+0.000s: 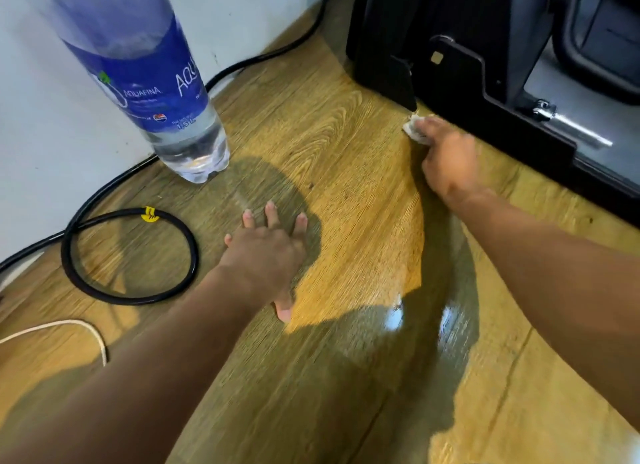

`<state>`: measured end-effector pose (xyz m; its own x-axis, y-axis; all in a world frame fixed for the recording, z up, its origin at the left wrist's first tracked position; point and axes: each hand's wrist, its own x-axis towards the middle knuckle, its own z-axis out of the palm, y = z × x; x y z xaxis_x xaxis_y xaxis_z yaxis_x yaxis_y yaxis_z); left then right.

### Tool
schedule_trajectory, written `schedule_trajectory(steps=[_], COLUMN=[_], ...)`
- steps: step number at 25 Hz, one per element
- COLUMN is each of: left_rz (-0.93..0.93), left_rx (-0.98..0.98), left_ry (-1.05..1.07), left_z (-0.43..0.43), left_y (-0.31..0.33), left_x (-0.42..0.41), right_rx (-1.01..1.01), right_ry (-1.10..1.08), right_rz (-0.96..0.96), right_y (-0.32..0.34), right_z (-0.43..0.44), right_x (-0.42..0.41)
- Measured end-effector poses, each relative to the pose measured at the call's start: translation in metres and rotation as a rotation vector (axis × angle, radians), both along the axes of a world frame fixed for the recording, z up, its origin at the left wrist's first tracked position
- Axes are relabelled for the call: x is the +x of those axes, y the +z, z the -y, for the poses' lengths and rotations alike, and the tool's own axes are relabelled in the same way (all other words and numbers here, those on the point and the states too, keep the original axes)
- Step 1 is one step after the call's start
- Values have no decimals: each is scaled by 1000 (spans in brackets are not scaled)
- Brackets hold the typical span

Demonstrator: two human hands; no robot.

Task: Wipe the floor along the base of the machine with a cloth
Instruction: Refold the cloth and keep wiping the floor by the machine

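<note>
While the left hand [266, 252] lies flat and empty mid-frame on the glossy wood-grain floor [346, 145], the right hand [446, 159], its grip seemingly closed on a small white cloth [412, 130], works at the black machine base [485, 93], upper right; the strip rightward likely awaits wiping.

white cloth [412, 129] bunched on wood floor [332, 145], beside black machine base [491, 100]

Blue label on water bottle [145, 79]: "AQUAFINA", "1.5 L"; other print illegible.
</note>
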<state>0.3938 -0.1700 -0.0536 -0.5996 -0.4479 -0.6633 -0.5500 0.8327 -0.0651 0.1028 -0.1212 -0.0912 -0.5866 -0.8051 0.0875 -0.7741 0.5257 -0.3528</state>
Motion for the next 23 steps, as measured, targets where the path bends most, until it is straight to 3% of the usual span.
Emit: schedule_trajectory(steps=[5,9,11,14,16,18,21,23], left_rz=[-17,-31,-81,-122,-99,-70,-67,-79], left_rx=[-6,9,31,11,-33,-35,-24,-19], left_ry=[19,26,44,115,225,255,187,203], left_z=[-1,-2,3,17,24,26,27,26], left_y=[-2,0,3,3,3,5,7,8], left_x=[1,1,10,34,52,64,74,76], right_rx=[45,91,59,-7,26,55,46,33], right_ry=[503,202,163,507,712,660,336,375], right_rz=[-18,0,56,65,69,74,140,176], right_y=[-5,7,7,-4,-2,1,4,-2], right_z=[2,50,52,7,-7,12,40,24], right_x=[47,20,60,133,135,106,93,136])
